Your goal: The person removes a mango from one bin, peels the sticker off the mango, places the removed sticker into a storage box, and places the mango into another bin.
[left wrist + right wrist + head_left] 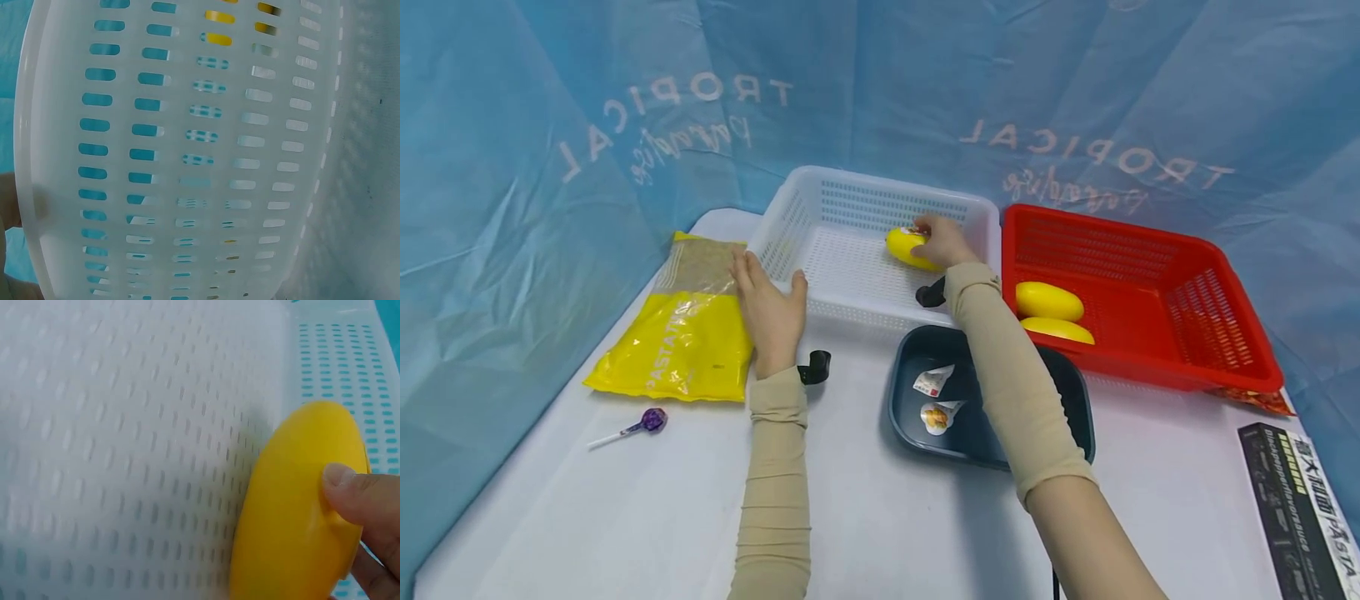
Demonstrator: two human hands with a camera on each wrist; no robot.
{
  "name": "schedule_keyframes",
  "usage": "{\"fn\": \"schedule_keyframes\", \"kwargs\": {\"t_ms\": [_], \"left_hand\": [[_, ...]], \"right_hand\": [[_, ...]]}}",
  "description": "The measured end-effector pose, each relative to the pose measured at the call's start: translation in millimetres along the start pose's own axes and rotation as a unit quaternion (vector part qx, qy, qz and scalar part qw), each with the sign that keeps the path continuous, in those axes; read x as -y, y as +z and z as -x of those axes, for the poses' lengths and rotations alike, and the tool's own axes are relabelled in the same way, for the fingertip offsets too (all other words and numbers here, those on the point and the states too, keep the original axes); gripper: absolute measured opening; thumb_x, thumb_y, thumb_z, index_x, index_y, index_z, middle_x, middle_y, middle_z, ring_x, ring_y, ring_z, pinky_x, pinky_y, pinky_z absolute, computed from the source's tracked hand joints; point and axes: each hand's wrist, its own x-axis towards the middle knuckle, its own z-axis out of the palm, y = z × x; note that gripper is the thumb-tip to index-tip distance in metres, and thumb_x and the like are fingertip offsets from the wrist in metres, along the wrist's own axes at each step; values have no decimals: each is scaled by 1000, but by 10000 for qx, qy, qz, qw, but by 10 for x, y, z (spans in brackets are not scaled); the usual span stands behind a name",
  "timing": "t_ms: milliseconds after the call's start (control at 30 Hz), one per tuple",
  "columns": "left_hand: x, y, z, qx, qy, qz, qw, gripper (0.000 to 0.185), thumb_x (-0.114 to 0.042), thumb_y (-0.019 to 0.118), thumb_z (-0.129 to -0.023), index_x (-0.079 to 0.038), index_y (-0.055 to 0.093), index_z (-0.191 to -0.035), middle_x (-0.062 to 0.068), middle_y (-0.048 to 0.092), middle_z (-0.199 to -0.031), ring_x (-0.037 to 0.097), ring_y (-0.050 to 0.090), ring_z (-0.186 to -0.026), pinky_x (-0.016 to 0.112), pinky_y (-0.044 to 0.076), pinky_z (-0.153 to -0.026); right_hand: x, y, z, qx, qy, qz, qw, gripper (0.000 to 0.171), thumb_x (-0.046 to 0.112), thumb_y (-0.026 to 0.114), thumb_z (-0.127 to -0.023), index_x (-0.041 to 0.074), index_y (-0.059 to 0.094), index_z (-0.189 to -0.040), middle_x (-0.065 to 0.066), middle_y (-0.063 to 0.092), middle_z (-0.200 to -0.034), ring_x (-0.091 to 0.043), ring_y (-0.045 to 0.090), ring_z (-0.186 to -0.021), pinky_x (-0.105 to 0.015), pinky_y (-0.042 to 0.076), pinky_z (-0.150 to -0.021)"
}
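A white table (880, 517) filled the lower half of the head view, backed by a blue printed sheet (512, 167). At upper centre stood a white slotted basket (850, 208), and just to its right a red basket (1180, 275) held two yellow oval pieces (1049, 302). Left of the white basket lay a yellow pasta bag (681, 342); a dark tray (1067, 392) with two small packets (934, 381) sat at centre, partly under the right forearm. A black box (1296, 508) lay at the lower right edge.

The left hand (769, 312) rested at the white basket's near left corner, fingers straight and thumb against its rim, holding nothing. The right hand (942, 242) reached into the white basket at upper centre and gripped a yellow oval object (904, 247); in the right wrist view the thumb (350, 487) pressed on that object (294, 506), which sat against the basket's perforated floor (125, 456). A purple lollipop (651, 419) lay at lower left, below the bag.
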Motion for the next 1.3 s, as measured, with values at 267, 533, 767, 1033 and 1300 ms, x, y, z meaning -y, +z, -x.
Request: {"fn": "schedule_keyframes", "kwargs": {"t_ms": [267,533,767,1033,1300], "left_hand": [[-59,-6,-7,73,-62,13,10000,77,-32,57,-95,-3,17,-154,7,5,-165,33,4,-152,43,12,-123],[-89,27,-4,-7,81,-86,9999,78,-36,53,-96,-2,15,-154,8,2,-165,31,4,-152,41,14,-123],[-88,48,12,-30,178,-268,9995,77,-36,51,-97,1,15,-154,10,2,-164,33,5,-152,41,15,-123],[-22,73,22,57,105,-261,9996,77,-36,51,-97,0,13,-154,10,1,-164,32,3,-152,41,15,-123],[6,63,5,252,11,-459,9986,78,-39,47,-99,-2,7,-155,11,-4,-164,32,-2,-152,43,13,-123]], "right_hand": [[-7,-50,46,116,202,173,9996,58,15,69,-89,15,48,-143,-10,49,-145,-28,46,-128,-38,36,-114],[6,-132,154,775,524,383,9949,73,25,71,-87,26,35,-151,-8,37,-154,-30,40,-129,-46,35,-113],[-69,-105,144,1080,448,580,9915,80,21,73,-85,24,30,-152,-9,33,-155,-30,36,-130,-48,28,-117],[24,-158,193,1081,-340,281,9932,79,21,72,-85,20,29,-152,-11,35,-153,-30,42,-123,-43,41,-108],[181,-356,393,623,-1084,-69,9921,80,19,77,-81,21,35,-149,-11,43,-144,-27,46,-115,-40,45,-101]]}}
